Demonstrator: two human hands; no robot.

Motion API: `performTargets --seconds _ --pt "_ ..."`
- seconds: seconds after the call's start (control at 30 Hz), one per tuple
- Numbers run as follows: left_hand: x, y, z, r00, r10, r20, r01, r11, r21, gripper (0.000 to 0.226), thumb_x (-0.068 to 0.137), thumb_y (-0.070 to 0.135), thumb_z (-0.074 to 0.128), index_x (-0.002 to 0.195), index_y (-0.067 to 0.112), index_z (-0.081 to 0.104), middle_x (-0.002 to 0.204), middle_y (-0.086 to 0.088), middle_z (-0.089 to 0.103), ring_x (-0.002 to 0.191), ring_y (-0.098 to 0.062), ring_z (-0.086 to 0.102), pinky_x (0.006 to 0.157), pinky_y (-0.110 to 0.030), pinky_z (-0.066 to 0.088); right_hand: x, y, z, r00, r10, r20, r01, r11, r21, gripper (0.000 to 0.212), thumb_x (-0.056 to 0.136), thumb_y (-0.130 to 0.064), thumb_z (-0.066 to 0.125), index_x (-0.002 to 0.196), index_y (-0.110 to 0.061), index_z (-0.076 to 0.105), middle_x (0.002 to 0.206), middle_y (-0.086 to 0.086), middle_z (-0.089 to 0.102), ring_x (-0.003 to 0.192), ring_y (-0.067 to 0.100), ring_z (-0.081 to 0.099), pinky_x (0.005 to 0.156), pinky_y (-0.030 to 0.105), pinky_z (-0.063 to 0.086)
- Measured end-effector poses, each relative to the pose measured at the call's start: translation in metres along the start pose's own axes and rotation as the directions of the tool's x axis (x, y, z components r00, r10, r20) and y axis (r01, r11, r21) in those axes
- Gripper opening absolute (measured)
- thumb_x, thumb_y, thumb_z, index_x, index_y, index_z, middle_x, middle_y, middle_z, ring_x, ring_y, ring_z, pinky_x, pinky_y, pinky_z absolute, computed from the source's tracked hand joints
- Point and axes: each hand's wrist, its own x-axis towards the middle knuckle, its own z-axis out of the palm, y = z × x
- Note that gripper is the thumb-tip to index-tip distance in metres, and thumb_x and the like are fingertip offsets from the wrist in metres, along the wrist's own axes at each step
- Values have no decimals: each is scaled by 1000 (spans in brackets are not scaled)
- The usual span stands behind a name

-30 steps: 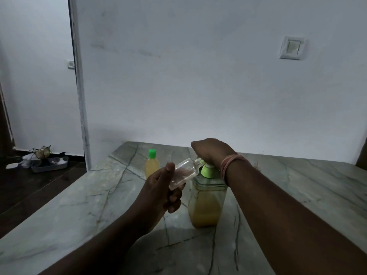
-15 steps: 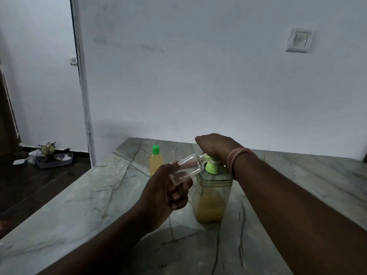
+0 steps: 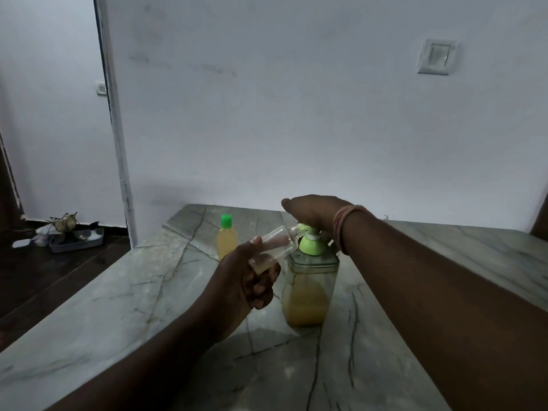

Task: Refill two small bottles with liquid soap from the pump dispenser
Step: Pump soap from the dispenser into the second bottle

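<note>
A clear square pump dispenser half full of yellow soap stands on the marble table, with a green pump top. My right hand presses flat on the pump head. My left hand grips a small clear bottle, tilted, its open mouth up against the pump spout. A little soap lies in its lower end. A second small bottle, full of yellow soap and closed with a green cap, stands upright behind and to the left.
A white wall rises right behind the table, with a switch plate high at the right. To the left the table edge drops to a dark floor, where a grey tray of odds and ends lies.
My right hand has flattened and risen a little over the pump head. The view has shifted slightly. The tilted bottle stays at the spout.
</note>
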Motion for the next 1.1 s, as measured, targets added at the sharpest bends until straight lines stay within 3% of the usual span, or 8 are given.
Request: performTargets --seconds 0.1,0.27,0.43,0.53,0.73,0.87,1.0,1.1 --pt "-1 0 -2 1000 2 2 -2 1000 -7 49 98 49 51 131 17 68 78 -8 55 53 -9 40 47 -24 38 4 0 2 999 -16 -37 17 1000 16 57 106 -44 24 139 -8 54 132 13 56 110 29 52 85 31 35" --pt "0 1 0 1000 -1 0 1 1000 -18 49 96 48 53 131 17 68 76 -8 55 53 -9 41 47 -23 39 7 6 9 997 3 -81 1 999 45 49 105 -38 25 117 -9 62 133 15 59 95 25 47 80 30 30" --pt "-3 3 2 1000 -3 -19 3 1000 -7 51 94 49 54 131 17 68 77 -8 54 54 -9 42 48 -24 39 -1 1 -1 999 26 -27 -26 1000 17 51 106 -42 26 134 -10 56 142 15 53 102 26 49 82 31 36" --pt "-4 2 0 1000 0 -12 0 1000 -5 50 97 49 52 133 17 67 77 -8 54 54 -9 40 48 -24 39 2 1 2 999 12 -51 -11 1000 19 60 106 -47 23 141 -8 51 149 15 48 127 31 50 98 33 38" --pt "-1 2 0 1000 -1 -4 1 1000 -27 43 98 47 52 124 20 73 76 -8 55 53 -9 42 48 -24 39 8 5 11 996 -7 -86 9 1000 17 52 105 -40 26 122 -8 62 135 15 58 97 26 48 80 30 30" --pt "-2 2 2 1000 0 -21 -1 1000 -19 48 96 49 54 129 18 70 78 -8 55 54 -8 43 48 -24 40 3 0 2 999 10 -48 -10 1000 -4 57 106 -45 24 136 -7 55 133 15 57 110 29 53 87 32 37" --pt "0 0 0 1000 -8 -9 8 1000 -18 49 98 48 53 134 18 66 78 -8 56 55 -9 43 48 -24 41 6 2 4 997 -2 -82 5 999 32 62 105 -49 23 131 -8 60 135 15 59 99 26 60 78 29 40" --pt "-1 0 -1 1000 -8 -6 8 999 -38 50 98 47 52 134 16 66 78 -9 56 54 -9 42 48 -24 41 9 6 10 996 -6 -85 11 998 63 56 107 -40 21 130 -8 60 137 17 57 119 30 54 85 31 34"
